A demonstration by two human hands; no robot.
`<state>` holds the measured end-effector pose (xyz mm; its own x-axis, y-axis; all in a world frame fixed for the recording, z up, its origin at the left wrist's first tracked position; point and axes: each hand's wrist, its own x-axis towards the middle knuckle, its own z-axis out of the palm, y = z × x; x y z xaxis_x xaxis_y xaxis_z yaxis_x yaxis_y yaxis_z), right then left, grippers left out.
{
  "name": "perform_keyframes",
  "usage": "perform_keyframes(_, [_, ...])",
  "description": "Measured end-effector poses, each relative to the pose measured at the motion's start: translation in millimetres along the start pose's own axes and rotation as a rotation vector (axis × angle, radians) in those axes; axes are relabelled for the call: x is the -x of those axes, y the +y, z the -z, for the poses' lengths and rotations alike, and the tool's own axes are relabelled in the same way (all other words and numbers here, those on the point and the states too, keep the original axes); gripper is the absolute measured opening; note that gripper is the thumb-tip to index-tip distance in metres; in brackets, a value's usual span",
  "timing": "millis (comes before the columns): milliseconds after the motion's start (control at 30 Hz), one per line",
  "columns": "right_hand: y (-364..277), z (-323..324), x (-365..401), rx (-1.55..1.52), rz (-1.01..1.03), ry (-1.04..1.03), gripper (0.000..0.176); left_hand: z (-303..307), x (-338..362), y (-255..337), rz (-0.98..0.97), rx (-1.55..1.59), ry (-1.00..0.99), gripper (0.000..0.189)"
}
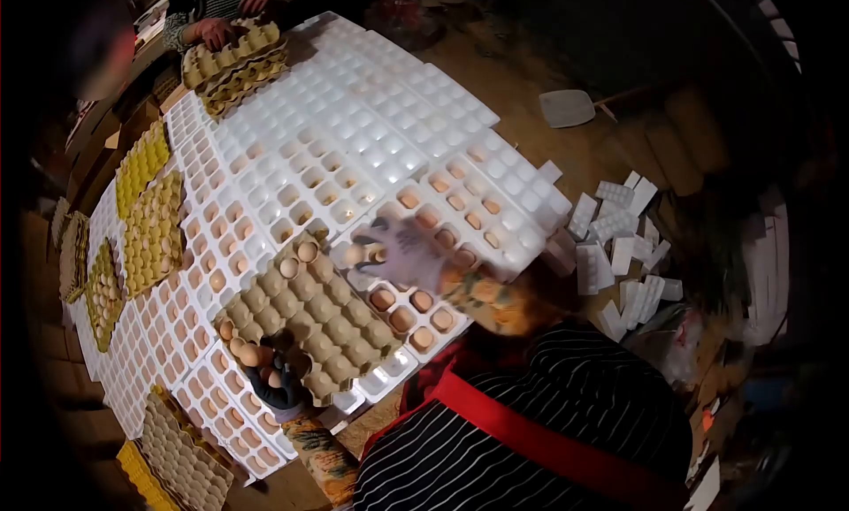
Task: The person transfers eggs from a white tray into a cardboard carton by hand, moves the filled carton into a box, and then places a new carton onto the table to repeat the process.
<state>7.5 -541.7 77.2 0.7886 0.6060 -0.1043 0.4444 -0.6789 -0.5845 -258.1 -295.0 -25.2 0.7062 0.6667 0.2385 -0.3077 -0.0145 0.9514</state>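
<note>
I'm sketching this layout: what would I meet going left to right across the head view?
Upper-left yellow tray, dark-gloved left hand, greyish-gloved right hand, scattered white foam pieces.

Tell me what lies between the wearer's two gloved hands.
In the head view, mostly a brown egg tray, its middle cups empty, lies between the left hand and right hand.
</note>
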Motion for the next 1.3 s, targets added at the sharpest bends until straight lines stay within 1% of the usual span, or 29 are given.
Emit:
perform_keyframes(33, [30,31,15,0.119,-0.101,0.025,0.066,6,0,-2,-0.028,-0.029,-0.039,0.075])
perform_keyframes(67, [75,46,27,0.231,-0.185,0.191,0.063,24,7,-25,-0.044,-0.069,0.022,0.073])
perform_keyframes(100, [149,101,44,-0.37,-0.482,0.18,0.059,-4,-4,-8,-0.033,-0.184,0.025,0.063])
perform_keyframes(133, [184,118,49,-0.007,-0.552,0.361,0.056,-33,-15,11,-0.02,-0.298,0.027,0.053])
perform_keyframes(167, [231,129,53,0.191,-0.479,0.49,0.056,-90,-23,34,0.228,-0.156,0.01,0.047])
perform_keyframes(200, [261,144,48,0.196,-0.558,0.476,0.059,-147,-30,58,0.476,-0.025,0.025,0.041])
perform_keyframes(300, [337,166,14,0.172,-0.494,0.486,0.055,-328,-45,44,0.434,-0.165,-0.339,0.043])
perform_keyframes(333, [338,176,6,0.171,-0.492,0.419,0.049,-385,-49,33,0.478,-0.164,-0.426,0.047])
perform_keyframes(367, [351,175,1,0.148,-0.491,0.408,0.049,-431,-52,9,0.487,-0.197,-0.508,0.042])
perform_keyframes(400, [364,174,-3,0.158,-0.396,0.343,0.048,-469,-56,-32,0.273,-0.316,-0.563,0.043])
perform_keyframes(433, [374,174,-5,0.172,-0.301,0.279,0.046,-510,-63,-33,0.052,-0.555,-0.604,0.043])
perform_keyframes(467, [365,182,5,0.176,-0.246,0.286,0.043,-536,-67,-57,-0.185,-0.768,-0.578,0.044])
perform_keyframes(500, [361,185,14,0.165,-0.244,0.275,0.043,-558,-74,-67,-0.07,-0.883,-0.632,0.043])
perform_keyframes(567, [361,189,25,0.215,-0.187,0.179,0.043,-587,-85,-92,0.056,-1.199,-0.725,0.039])
perform_keyframes(600, [370,183,25,0.207,-0.151,0.154,0.045,-594,-81,-92,0.06,-1.208,-0.721,0.039])
perform_keyframes(667, [382,186,26,0.149,-0.137,0.142,0.046,-606,-67,-79,-0.178,-1.149,-0.732,0.041])
perform_keyframes(700, [386,188,24,0.099,-0.127,0.128,0.048,-614,-56,-72,-0.052,-1.104,-0.798,0.044])
perform_keyframes(767, [389,193,13,-0.032,-0.133,0.137,0.045,-625,-32,-77,-0.052,-1.181,-0.94,0.043])
perform_keyframes(833, [392,197,-14,-0.283,-0.045,0.418,0.042,-621,-24,-86,-0.004,-1.18,-0.955,0.044])
perform_keyframes(900, [387,197,-51,-0.374,0.007,0.462,0.041,-619,-31,-89,0.03,-1.167,-0.978,0.045])
perform_keyframes(967, [382,193,-79,-0.334,0.173,0.471,0.039,-596,-41,-80,0.779,-0.54,-0.638,0.049])
perform_keyframes(1000, [389,187,-88,-0.342,0.169,0.457,0.039,-575,-41,-90,0.918,-0.154,-0.433,0.052])
perform_keyframes(1033, [396,179,-97,-0.195,0.27,0.388,0.038,-568,-26,-81,0.535,-0.17,-0.589,0.046])
perform_keyframes(1067, [401,170,-103,-0.047,0.373,0.324,0.037,-566,-22,-75,0.793,-0.008,-0.521,0.042])
perform_keyframes(1100, [403,170,-97,-0.05,0.372,0.319,0.037,-567,-19,-66,1.042,0.16,-0.442,0.039])
perform_keyframes(1133, [409,174,-84,-0.125,0.317,0.42,0.038,-567,-4,-69,1.044,-0.026,-0.508,0.038])
perform_keyframes(1167, [413,178,-68,-0.199,0.263,0.514,0.038,-574,17,-73,0.693,-0.2,-0.695,0.04])
perform_keyframes(1233, [413,190,-24,-0.102,-0.006,0.553,0.046,-596,31,-65,0.046,-0.656,-0.841,0.047])
perform_keyframes(1300, [424,168,2,-0.16,-0.244,0.472,0.05,-604,40,-90,-0.277,-0.944,-0.838,0.05])
